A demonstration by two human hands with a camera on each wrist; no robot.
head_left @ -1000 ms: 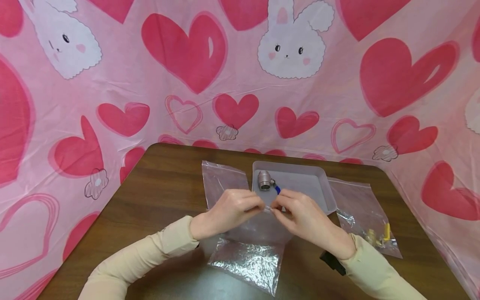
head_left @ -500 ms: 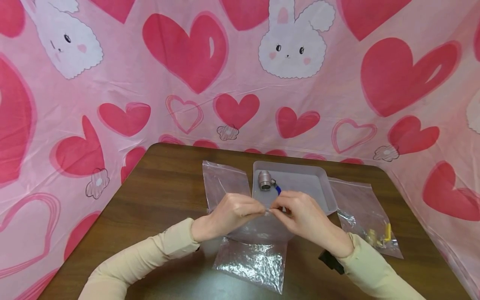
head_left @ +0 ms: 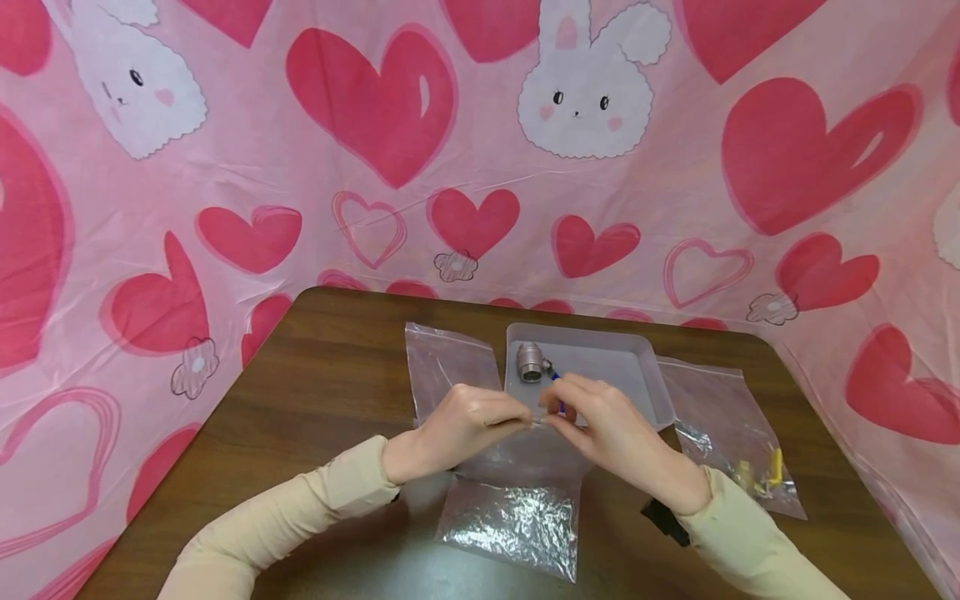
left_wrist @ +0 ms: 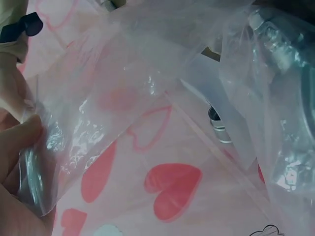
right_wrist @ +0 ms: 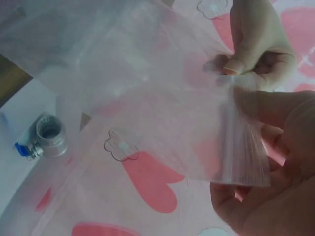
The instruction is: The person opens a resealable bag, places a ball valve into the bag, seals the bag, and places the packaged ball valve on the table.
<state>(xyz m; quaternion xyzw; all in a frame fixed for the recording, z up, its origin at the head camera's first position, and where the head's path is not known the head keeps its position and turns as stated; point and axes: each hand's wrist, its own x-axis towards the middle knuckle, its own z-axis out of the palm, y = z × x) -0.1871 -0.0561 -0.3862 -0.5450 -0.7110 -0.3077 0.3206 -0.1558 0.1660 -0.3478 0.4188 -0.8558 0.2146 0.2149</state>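
Observation:
My left hand (head_left: 468,421) and right hand (head_left: 603,429) meet in front of the tray, pinching the top edge of a clear zip bag (head_left: 513,525). The bag hangs below them, its shiny lower part over the table. In the right wrist view, the right thumb lies on one face of the bag's zip strip (right_wrist: 229,132), with fingers behind it. Beside it, the left hand (right_wrist: 261,44) pinches the strip's far end. No item shows inside this bag. Behind the hands, a metal ball valve (head_left: 529,362) with a blue handle sits in the tray; the right fingers overlap the handle.
The shallow translucent tray (head_left: 615,379) stands on the wooden table (head_left: 337,350). Left of it lies another clear bag (head_left: 446,362). A bag (head_left: 708,396) on the right holds a brass valve with a yellow handle (head_left: 776,465). A heart-patterned cloth (head_left: 480,125) hangs behind.
The hanging bag has swung slightly right. My right fingers have shifted at the top edge, baring more of the blue handle. The left hand has barely moved.

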